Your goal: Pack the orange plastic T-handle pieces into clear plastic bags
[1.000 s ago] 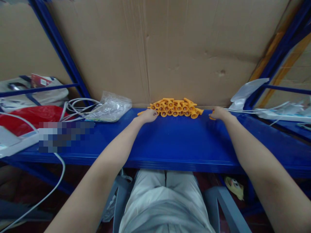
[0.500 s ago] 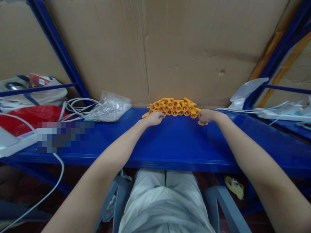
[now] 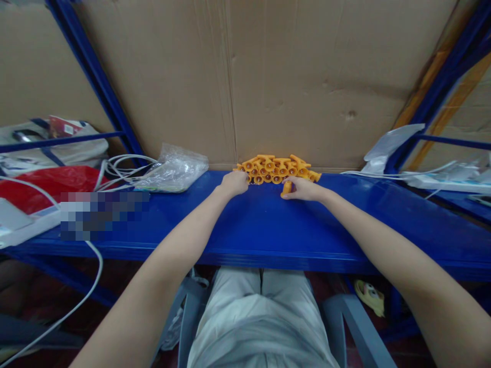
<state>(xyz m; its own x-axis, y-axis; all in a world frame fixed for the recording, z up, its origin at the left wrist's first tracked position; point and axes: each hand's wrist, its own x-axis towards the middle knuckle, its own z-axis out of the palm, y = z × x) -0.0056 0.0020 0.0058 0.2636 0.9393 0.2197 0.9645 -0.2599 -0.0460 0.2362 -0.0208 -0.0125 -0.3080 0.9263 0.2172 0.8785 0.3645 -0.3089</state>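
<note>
Orange, horn-shaped plastic pieces point(image 3: 269, 166) with flared hollow mouths lie stacked in a low pile on the blue tabletop point(image 3: 264, 230), against the cardboard at the back. My right hand point(image 3: 305, 189) is in front of the pile, thumb and fingers closed on one orange horn-shaped piece point(image 3: 286, 189) that stands apart from the stack. At the pile's left end is my left hand point(image 3: 235, 184), its fingers curled in against the pieces. Whatever those fingers grip is hidden behind the hand.
A clear plastic bag point(image 3: 174, 168) and white cables point(image 3: 115, 166) lie to the left, with a red bag point(image 3: 57, 184) beyond. Cardboard point(image 3: 287, 76) walls off the back. Blue posts point(image 3: 90, 76) flank the table. On the right sits white plastic wrap point(image 3: 387, 145).
My right hand has moved left from the pile's right end to its front middle, carrying an orange piece. My left hand has shifted slightly left and its fingers have curled in.
</note>
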